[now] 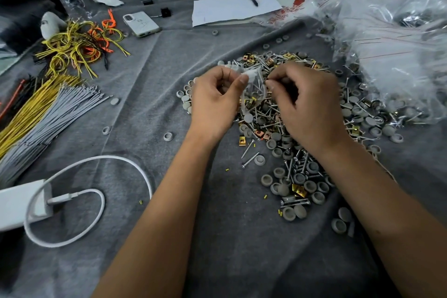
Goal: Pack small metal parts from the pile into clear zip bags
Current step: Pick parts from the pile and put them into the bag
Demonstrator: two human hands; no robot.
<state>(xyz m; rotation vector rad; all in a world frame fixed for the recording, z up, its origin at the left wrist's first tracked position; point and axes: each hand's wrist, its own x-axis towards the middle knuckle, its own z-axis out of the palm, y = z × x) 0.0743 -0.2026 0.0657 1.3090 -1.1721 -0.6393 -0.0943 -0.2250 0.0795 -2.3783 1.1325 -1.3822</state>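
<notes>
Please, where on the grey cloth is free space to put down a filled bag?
Bare grey cloth lies between the grey ties and the parts pile, and below the white cable toward the near edge. It is crowded right of the pile, at the heap of clear bags, and at the far left with wires.

Soft, even light, faint shadows; wide-angle bending and blur toward the edges.
</notes>
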